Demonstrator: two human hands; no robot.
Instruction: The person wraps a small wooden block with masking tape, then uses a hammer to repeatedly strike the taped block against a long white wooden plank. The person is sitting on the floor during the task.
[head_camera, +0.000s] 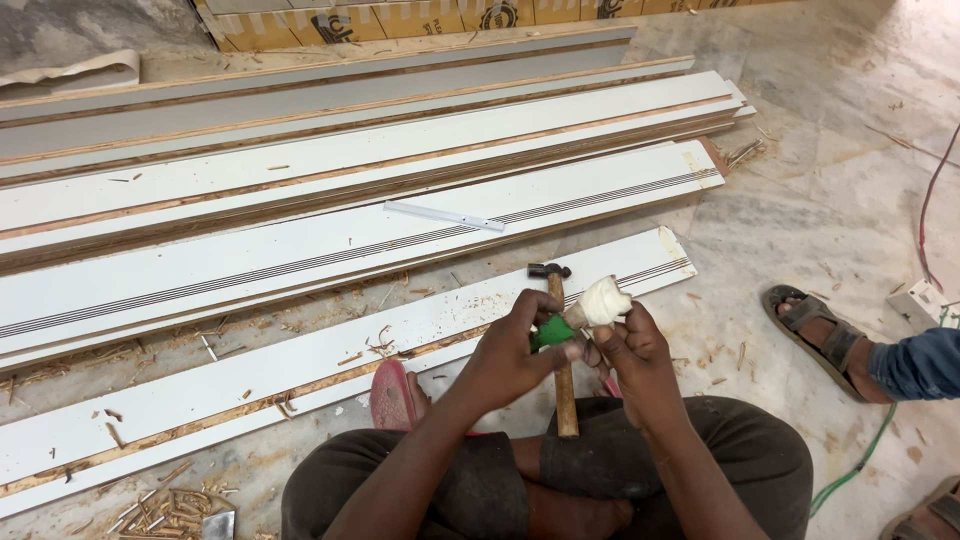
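Yellow-brown cardboard cartons — with dark printed marks — line the far wall behind the boards.

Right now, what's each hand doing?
Left hand: closed on the green tool.
Right hand: closed on the tool's white-wrapped end; a hammer lies beneath.

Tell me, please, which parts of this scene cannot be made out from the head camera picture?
- Green-and-white object, head view: the left hand and right hand wrap its middle, so its kind stays unclear.
- Hammer, head view: the hands cover part of its wooden handle.
- Second person's sandalled foot, head view: the right edge cuts off the rest.
- White boards, head view: the left edge cuts off their far ends.
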